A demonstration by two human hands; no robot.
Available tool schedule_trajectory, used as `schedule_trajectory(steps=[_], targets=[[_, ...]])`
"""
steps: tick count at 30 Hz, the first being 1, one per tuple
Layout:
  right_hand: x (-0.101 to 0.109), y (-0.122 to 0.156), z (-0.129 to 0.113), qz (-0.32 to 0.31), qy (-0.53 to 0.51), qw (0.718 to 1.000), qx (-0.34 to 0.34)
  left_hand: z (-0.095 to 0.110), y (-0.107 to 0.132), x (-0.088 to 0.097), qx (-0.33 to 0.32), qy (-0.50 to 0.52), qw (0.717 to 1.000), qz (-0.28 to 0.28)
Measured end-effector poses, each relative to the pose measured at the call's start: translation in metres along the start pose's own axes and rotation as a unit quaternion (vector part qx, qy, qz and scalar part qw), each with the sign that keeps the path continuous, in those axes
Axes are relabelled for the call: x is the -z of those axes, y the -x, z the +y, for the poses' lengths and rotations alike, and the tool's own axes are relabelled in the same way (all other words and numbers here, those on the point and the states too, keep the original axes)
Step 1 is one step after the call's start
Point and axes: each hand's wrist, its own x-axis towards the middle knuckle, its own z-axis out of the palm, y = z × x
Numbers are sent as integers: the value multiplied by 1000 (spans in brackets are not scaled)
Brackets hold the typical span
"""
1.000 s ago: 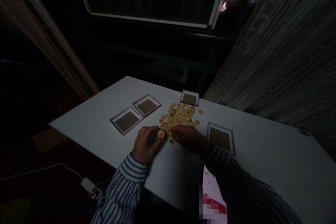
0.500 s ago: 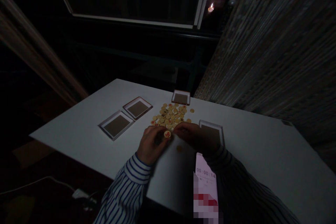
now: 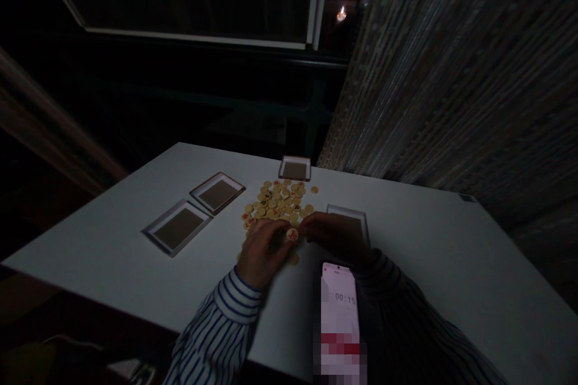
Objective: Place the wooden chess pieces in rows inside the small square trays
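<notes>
In my left hand a round Chinese chess piece is pinched between thumb and fingers, its red character facing me. My right hand is beside it, fingertips close to the piece's right edge; whether they touch it I cannot tell. Its fingers are drawn together, and anything between them is hidden in shadow. A heap of pale wooden Chinese chess pieces spreads beyond my hands, many without a visible character, some marked in red or black. One loose piece lies below my left fingers.
On the white table stand shallow box trays: two at left, one at the far side, and one at right, partly behind my right hand. A lit phone showing a timer lies near my right forearm. The room is dark.
My view has turned slightly right, so the table and trays sit further left. Both hands remain close together, with the piece still in the left; the right fingertips look nearer to it.
</notes>
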Motion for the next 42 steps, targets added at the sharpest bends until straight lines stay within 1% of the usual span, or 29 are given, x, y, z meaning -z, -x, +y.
schedule_trajectory(steps=[3,7,13,17,21,26,37,42], targets=[[3,3,1,11,-20,1000,5,4,-4,-4,-13,2,1000,-9],[7,9,5,26,-73,997,16,8,-8,-10,-30,-1,999,-20],[12,16,11,42,-130,991,-10,12,-14,-18,-45,0,999,-23],[14,18,16,54,-134,989,-20,15,-17,-21,-52,-7,998,-37],[17,19,21,60,-141,988,-13,17,-21,-24,-60,-14,997,-54],[23,20,24,77,-132,988,-22,20,-27,-31,-82,-13,995,-56],[43,24,26,106,-153,981,-59,29,-41,-53,-78,34,994,-70],[51,26,24,117,-134,983,-32,31,-46,-61,-60,63,993,-73]])
